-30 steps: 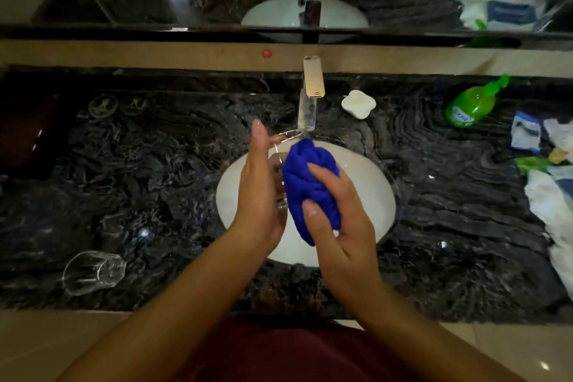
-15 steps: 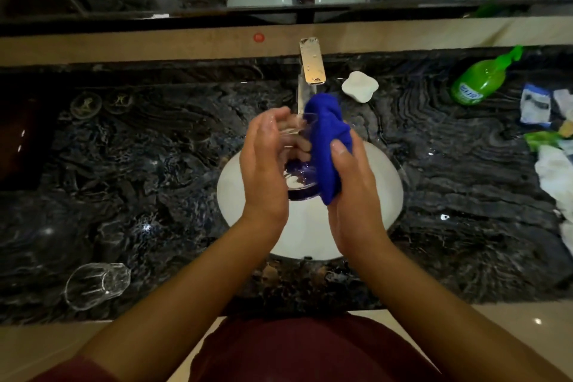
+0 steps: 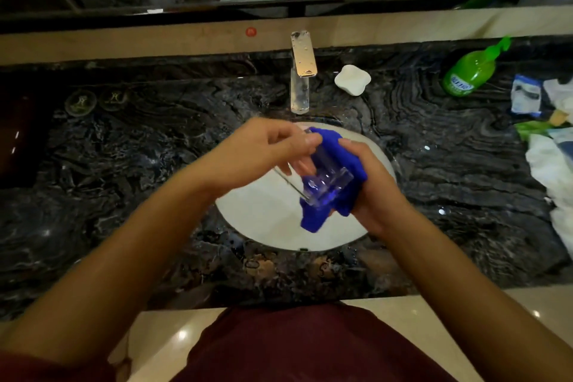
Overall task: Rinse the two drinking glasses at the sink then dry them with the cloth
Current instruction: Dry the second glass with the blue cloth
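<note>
Over the white sink basin [image 3: 266, 223] my left hand [image 3: 263, 152] grips a clear drinking glass [image 3: 322, 183], tilted on its side with its thick base toward the lower right. My right hand [image 3: 369, 186] holds a bunched blue cloth [image 3: 338, 170] pressed against the glass's right side and underside; a tail of cloth hangs below. The second glass is out of view, hidden behind my left forearm.
A chrome tap [image 3: 302, 71] stands behind the basin, a white soap dish [image 3: 352, 79] to its right. A green bottle [image 3: 469, 71] and white packets and cloths [image 3: 552, 164] crowd the right of the dark marble counter [image 3: 124, 164]. A mirror runs along the back.
The glass has tipped from upright onto its side and both hands have shifted right and lower over the basin. The cloth now wraps under the glass. The other glass has dropped out of sight.
</note>
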The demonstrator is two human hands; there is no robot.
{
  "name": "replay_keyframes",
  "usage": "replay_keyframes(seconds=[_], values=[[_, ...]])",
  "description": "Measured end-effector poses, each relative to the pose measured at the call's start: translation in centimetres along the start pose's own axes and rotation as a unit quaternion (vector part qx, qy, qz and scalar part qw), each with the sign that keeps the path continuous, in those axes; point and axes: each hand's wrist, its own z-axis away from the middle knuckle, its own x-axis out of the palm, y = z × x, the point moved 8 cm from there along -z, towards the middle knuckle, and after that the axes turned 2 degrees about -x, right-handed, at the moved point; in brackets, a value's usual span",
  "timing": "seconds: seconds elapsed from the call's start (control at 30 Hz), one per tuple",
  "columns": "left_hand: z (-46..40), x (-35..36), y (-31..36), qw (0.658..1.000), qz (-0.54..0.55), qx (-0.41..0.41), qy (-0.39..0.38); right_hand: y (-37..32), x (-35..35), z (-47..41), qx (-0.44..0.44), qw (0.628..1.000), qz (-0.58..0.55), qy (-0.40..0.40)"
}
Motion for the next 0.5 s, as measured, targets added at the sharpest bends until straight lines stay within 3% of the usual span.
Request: replay_keyframes(seconds=[0.1,0.23,0.4,0.5], values=[[-0.2,2.0,-1.4,0.995,0.055,-0.054,-0.062,-0.7,-0.7,-0.2,-0.007,0.998,0.063,-0.017],[-0.8,3.3,-2.9,0.979,0.188,-0.079,0.004,-0.9,-1.3,-0.4,-0.017,0.997,0.079,0.02],[-0.8,3.9,-2.2,0.948,0.311,-0.054,0.033,-2.1,-1.0,-0.5,-0.024,0.994,-0.101,0.038],[-0.5,5.2,-2.5,0.895,0.432,-0.064,0.085,-2.7,-0.4,-0.7,-0.051,0.974,-0.219,0.035]])
